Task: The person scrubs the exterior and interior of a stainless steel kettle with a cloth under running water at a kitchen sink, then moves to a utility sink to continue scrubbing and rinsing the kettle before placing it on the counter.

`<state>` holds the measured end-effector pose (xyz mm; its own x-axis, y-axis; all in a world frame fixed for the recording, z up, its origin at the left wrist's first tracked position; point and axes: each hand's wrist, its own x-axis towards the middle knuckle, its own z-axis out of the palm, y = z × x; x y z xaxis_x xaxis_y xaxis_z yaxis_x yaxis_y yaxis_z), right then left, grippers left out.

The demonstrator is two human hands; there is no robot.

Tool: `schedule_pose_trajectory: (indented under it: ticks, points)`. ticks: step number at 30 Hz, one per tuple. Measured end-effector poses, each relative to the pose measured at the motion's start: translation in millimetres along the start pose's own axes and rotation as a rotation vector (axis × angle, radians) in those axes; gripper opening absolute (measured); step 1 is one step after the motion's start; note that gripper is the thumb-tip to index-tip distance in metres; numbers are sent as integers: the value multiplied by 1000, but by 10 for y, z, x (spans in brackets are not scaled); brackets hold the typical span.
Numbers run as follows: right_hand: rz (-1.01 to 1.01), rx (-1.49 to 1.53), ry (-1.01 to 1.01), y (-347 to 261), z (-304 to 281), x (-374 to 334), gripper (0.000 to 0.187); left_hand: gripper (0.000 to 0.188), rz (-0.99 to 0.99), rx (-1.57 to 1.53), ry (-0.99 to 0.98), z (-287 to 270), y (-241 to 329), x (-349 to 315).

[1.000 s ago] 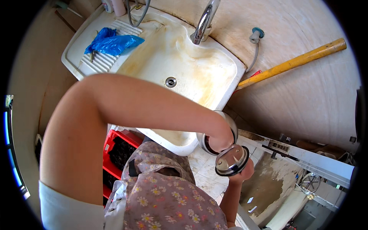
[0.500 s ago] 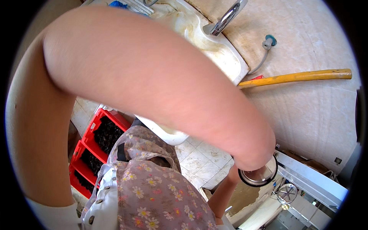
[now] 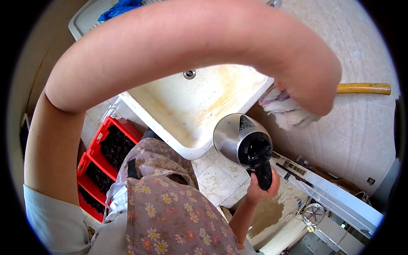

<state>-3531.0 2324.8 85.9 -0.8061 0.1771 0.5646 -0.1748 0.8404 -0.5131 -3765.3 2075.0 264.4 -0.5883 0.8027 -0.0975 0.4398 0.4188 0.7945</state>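
Observation:
My right hand [image 3: 267, 187] is closed round the black handle of a stainless steel kettle [image 3: 227, 138]. The kettle has a black lid and is held just past the near right corner of a white sink [image 3: 187, 151]. From the left my left arm arches across the upper part of the head view. At its end my left hand [image 3: 316, 91] is bunched on a white and pink cloth [image 3: 289, 112], beyond the kettle and apart from it. That hand's fingers are mostly hidden behind the wrist and cloth.
Brown stains and a round drain mark the sink basin. At the upper left lies a blue plastic bag [image 3: 121, 7]. Red crates [image 3: 87, 159] of dark loose material stand on the tiled floor. A yellow wooden handle [image 3: 365, 88] sticks out at the right, above a white ledge [image 3: 340, 195].
The kettle has moved up and left, its lid and handle now showing. My left hand has swung up and away from it, and the cloth has come into view. More of the basin shows.

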Motion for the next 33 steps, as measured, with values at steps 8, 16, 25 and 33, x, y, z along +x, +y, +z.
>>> schedule_pose_trajectory:
  ticks: [8,16,25,33]
  points:
    - [53,5,-59,-94,4,81,46,21,25,175,135,356,-488,-26]
    - [171,21,-48,-249,465,119,47,50,-135,-128,-54,1292,-729,-345]
    - [290,235,112,-138,725,-153,59,45,118,-43,240,1731,-482,-412]
    - [64,157,-140,23,596,-114,53,43,241,212,169,1848,-547,-364]
